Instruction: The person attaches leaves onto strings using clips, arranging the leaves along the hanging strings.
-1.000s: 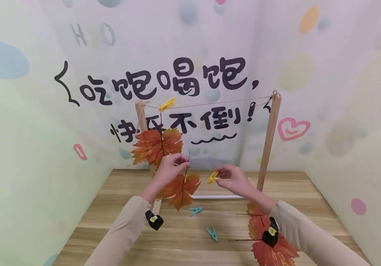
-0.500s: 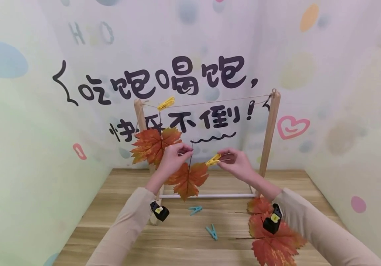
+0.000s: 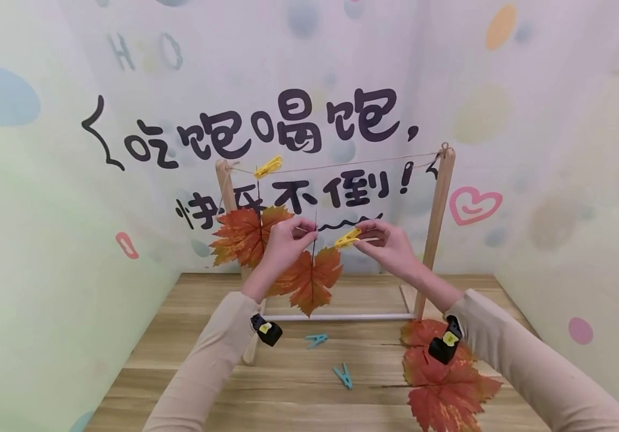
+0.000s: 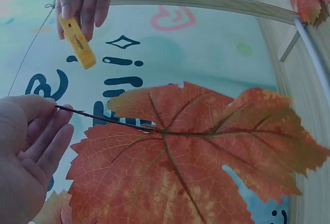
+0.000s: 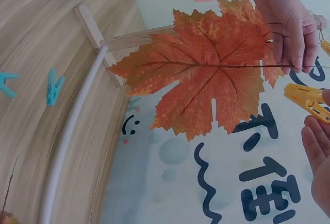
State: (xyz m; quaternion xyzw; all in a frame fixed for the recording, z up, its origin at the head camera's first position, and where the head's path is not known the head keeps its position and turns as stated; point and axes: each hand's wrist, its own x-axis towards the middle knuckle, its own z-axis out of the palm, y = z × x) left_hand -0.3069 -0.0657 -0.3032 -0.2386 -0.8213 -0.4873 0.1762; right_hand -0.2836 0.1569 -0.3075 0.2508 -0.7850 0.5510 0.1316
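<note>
My left hand (image 3: 288, 240) pinches the thin dark stem of an orange-red artificial maple leaf (image 3: 312, 281), which hangs below the fingers. In the left wrist view the stem (image 4: 98, 117) runs from thumb and fingertips to the broad leaf. To its right, my right hand (image 3: 387, 249) pinches a yellow clothespin (image 3: 348, 238) pointing toward the stem, apart from it in the right wrist view. Both hands are below a string (image 3: 342, 164) tied between two wooden posts. Another leaf (image 3: 245, 237) hangs at the left from that string by a second yellow clothespin (image 3: 269, 167).
Two blue clothespins (image 3: 316, 341) lie on the wooden table (image 3: 266, 396). Red leaves (image 3: 441, 390) lie at the right, partly under the right forearm. A white rod (image 3: 336, 317) joins the frame's feet, and the right post (image 3: 437, 234) stands beside the right wrist.
Both hands have risen toward the string, the left one carrying its leaf up and slightly right. The right hand has lifted the yellow clothespin to about the height of the stem.
</note>
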